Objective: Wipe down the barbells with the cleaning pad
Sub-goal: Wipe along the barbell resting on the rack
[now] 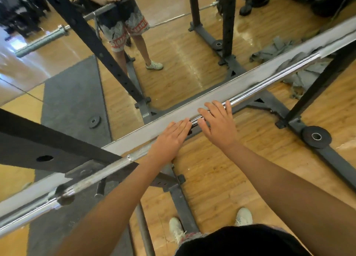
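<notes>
A black rack upright [44, 140] slants across the left edge; the chrome barbell [269, 81] runs from lower left to upper right, in front of a mirror [173, 53]; the left hand [169, 140] lies flat on the bar, fingers straight and together; just beside it the right hand [217, 124] rests the same way, fingers slightly spread; whether anything lies under the palms cannot be told; grey cloths [300, 71] lie on the floor at right.

The barbell [260, 86] is shiny chrome silver. The rack [192, 202] is dark grey-black, the floor [221, 178] honey-yellow wood grain with a grey mat [73, 101]. Shoes [176, 229] pale off-white; mirrored shorts [123, 28] grey-white with red lettering.
</notes>
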Demonstrator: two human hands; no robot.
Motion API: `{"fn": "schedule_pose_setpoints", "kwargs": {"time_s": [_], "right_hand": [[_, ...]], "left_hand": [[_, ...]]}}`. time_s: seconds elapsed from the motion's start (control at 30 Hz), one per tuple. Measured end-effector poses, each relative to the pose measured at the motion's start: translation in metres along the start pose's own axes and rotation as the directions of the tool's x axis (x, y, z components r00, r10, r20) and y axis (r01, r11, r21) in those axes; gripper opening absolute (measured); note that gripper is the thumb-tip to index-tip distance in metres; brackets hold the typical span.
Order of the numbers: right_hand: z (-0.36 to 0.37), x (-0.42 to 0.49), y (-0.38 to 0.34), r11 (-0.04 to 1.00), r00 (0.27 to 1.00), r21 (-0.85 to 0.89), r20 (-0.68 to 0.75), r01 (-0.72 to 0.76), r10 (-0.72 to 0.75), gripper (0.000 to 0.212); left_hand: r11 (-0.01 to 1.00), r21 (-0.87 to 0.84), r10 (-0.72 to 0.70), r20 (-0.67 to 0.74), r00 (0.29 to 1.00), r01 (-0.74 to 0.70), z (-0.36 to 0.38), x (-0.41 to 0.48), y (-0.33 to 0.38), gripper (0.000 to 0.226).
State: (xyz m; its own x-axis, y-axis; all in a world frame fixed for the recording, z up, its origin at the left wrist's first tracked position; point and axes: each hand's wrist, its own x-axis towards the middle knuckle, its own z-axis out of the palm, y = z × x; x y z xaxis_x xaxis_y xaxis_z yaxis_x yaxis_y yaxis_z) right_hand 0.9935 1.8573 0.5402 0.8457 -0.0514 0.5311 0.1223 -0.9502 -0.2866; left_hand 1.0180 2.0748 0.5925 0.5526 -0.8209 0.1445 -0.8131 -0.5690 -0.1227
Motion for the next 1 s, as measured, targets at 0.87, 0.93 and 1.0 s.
{"fn": "schedule_pose_setpoints", "kwargs": {"time_s": [0.87,0.93,1.0], "right_hand": [[-0.002,0.002,-0.008,0.995,0.995,0.024,-0.02,-0.094,0.094,0.036],[-0.002,0.002,-0.009,0.994,0.995,0.024,-0.016,-0.102,0.103,0.036],[-0.002,0.002,-0.01,0.993,0.994,0.026,-0.011,-0.112,0.112,0.035]], "left_hand": [[0.963,-0.206,0.207,0.147,0.967,-0.175,-0.019,-0.045,-0.06,0.084],[0.965,-0.154,0.234,0.144,0.961,-0.212,-0.017,-0.045,-0.064,0.077],[0.956,-0.194,0.249,0.133,0.959,-0.221,-0.022,-0.047,-0.07,0.07]]}}
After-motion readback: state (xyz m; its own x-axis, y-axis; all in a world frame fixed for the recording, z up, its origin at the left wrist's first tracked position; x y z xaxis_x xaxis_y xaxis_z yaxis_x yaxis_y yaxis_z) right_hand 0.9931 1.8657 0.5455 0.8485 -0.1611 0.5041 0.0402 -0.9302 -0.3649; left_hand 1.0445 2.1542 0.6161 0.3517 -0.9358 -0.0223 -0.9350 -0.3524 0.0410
